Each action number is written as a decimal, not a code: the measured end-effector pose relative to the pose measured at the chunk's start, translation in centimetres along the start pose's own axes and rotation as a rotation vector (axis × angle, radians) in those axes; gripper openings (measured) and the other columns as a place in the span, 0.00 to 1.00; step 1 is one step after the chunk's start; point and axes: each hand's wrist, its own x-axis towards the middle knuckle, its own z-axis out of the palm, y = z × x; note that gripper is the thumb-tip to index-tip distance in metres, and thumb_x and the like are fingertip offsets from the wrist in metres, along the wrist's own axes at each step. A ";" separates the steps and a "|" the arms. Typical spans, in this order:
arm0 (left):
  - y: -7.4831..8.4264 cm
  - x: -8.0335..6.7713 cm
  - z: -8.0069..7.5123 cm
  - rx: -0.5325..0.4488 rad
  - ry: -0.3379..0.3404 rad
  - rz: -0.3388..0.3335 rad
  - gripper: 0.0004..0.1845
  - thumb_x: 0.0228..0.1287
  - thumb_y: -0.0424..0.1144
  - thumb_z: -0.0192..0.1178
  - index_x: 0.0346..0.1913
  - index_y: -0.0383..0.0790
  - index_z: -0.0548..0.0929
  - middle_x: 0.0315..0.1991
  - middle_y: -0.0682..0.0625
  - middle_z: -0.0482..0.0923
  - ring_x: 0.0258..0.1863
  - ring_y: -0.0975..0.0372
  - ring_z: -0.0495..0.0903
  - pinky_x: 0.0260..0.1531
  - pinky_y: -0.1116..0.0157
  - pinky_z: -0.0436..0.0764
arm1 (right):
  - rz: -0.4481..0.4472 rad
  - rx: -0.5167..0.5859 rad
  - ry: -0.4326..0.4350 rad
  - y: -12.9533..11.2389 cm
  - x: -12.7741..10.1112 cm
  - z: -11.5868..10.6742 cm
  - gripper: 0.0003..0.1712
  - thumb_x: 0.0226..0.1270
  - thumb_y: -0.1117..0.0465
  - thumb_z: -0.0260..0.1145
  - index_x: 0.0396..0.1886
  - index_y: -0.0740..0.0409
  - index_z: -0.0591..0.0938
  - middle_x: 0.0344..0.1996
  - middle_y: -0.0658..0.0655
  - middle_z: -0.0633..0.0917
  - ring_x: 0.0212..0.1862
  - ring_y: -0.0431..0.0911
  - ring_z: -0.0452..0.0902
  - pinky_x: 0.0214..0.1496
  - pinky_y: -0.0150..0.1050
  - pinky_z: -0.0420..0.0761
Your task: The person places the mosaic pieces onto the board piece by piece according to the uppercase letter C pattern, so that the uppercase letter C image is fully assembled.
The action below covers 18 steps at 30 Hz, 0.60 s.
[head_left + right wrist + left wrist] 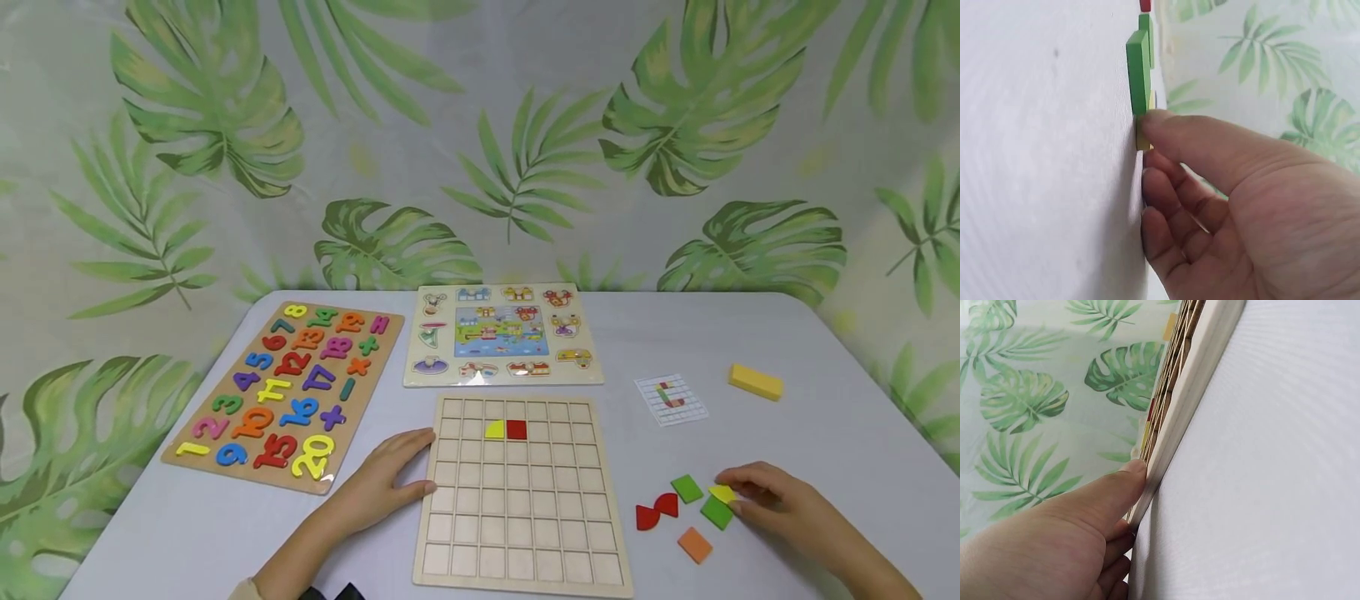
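A wooden grid board (498, 531) lies in the middle of the table, with a yellow quarter-circle tile (495, 430) and a red square tile (517, 429) side by side in its upper cells. Thumb and fingertips of my left hand (367, 492) rest against the board's left edge, fingers extended. On the right, my right hand (787, 510) pinches another yellow quarter-circle tile (722, 493) between thumb and index finger, right against a green square tile (717, 513). In the right wrist view the thumb (1166, 128) touches the yellow tile (1143, 134) low at the tabletop.
Near the right hand lie another green square (687, 488), two red quarter-circles (666, 503) and an orange square (695, 545). Farther back are a pattern card (693, 410) and a yellow block (755, 382). A number puzzle (247, 383) and a picture puzzle (501, 332) stand left and behind.
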 end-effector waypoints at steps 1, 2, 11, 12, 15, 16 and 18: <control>0.0 0.0 0.0 0.004 0.002 0.002 0.36 0.55 0.53 0.60 0.65 0.44 0.64 0.64 0.52 0.61 0.64 0.58 0.56 0.61 0.56 0.57 | -0.010 -0.010 0.015 0.0 0.0 0.1 0.15 0.52 0.61 0.69 0.42 0.53 0.80 0.36 0.43 0.78 0.35 0.32 0.70 0.35 0.25 0.74; 0.0 0.0 0.1 0.006 0.004 0.005 0.35 0.55 0.53 0.60 0.65 0.44 0.64 0.64 0.52 0.61 0.64 0.58 0.56 0.61 0.56 0.57 | -0.018 -0.020 0.031 -0.1 0.0 0.2 0.15 0.51 0.62 0.69 0.41 0.54 0.80 0.35 0.44 0.77 0.34 0.32 0.70 0.34 0.25 0.74; 0.0 -0.1 0.0 0.004 0.009 0.011 0.35 0.55 0.52 0.60 0.65 0.43 0.64 0.64 0.51 0.62 0.64 0.57 0.57 0.61 0.56 0.57 | 0.091 -0.046 0.011 -0.9 0.2 0.4 0.15 0.50 0.67 0.69 0.39 0.57 0.75 0.28 0.47 0.74 0.28 0.35 0.67 0.29 0.27 0.74; 0.0 -0.1 0.0 0.004 0.009 0.013 0.35 0.55 0.52 0.60 0.65 0.43 0.64 0.63 0.51 0.62 0.63 0.57 0.57 0.61 0.56 0.57 | 0.111 -0.047 0.004 -1.0 0.3 0.3 0.16 0.51 0.67 0.68 0.40 0.56 0.76 0.27 0.47 0.74 0.28 0.35 0.67 0.29 0.27 0.73; 0.0 -0.1 0.0 0.004 0.009 0.010 0.35 0.55 0.53 0.60 0.65 0.43 0.64 0.64 0.51 0.62 0.64 0.57 0.56 0.61 0.56 0.57 | 0.108 -0.030 0.007 -1.6 0.3 0.1 0.19 0.54 0.66 0.66 0.47 0.56 0.77 0.29 0.48 0.75 0.29 0.36 0.67 0.28 0.28 0.74; 0.1 0.0 0.0 0.003 0.009 0.010 0.35 0.55 0.53 0.60 0.65 0.43 0.64 0.64 0.51 0.62 0.64 0.57 0.56 0.61 0.56 0.57 | 0.087 -0.019 0.020 -1.9 0.3 0.0 0.19 0.55 0.65 0.66 0.48 0.55 0.78 0.30 0.48 0.76 0.29 0.36 0.68 0.29 0.28 0.75; 0.1 0.0 0.0 0.004 0.007 0.008 0.35 0.56 0.53 0.60 0.65 0.43 0.64 0.64 0.51 0.61 0.64 0.58 0.56 0.61 0.56 0.57 | 0.044 0.002 0.043 -2.5 0.3 -0.2 0.19 0.56 0.64 0.65 0.50 0.53 0.79 0.34 0.47 0.78 0.31 0.35 0.70 0.30 0.28 0.76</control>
